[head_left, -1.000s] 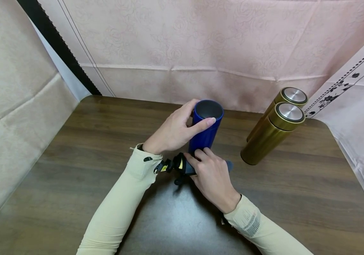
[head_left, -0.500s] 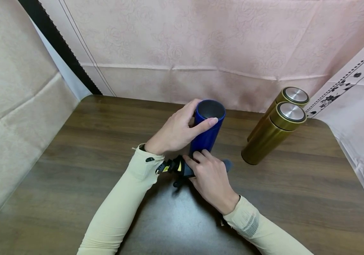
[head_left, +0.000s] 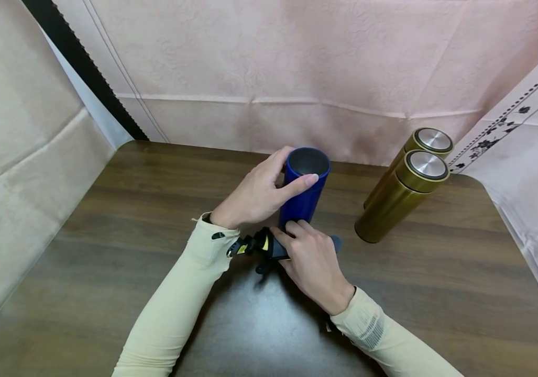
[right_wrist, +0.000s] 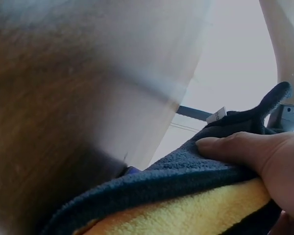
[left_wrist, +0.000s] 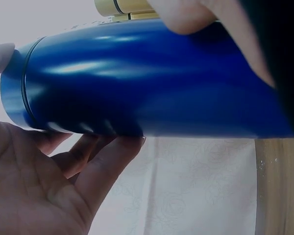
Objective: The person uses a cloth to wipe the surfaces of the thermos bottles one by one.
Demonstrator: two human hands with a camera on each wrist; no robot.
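Observation:
A blue cylindrical flask (head_left: 299,209) with a dark grey round top stands tilted in the middle of the head view. My left hand (head_left: 261,191) grips it near the top, thumb across the near side and fingers behind. The left wrist view shows a thin dark seam close to that end of the flask (left_wrist: 152,88). My right hand (head_left: 316,262) pinches a plush cloth, dark blue-grey (right_wrist: 186,156) and yellow, at the flask's lower part. In the right wrist view the thumb presses on the cloth's dark side. The flask's base is hidden behind the right hand and cloth.
Two gold flasks with silver-topped lids stand on the right, the front flask (head_left: 393,204) partly covering the rear flask (head_left: 434,140). All of it is on a brown wooden table (head_left: 108,220). Pale patterned cloth sheets (head_left: 273,63) hang behind and at both sides.

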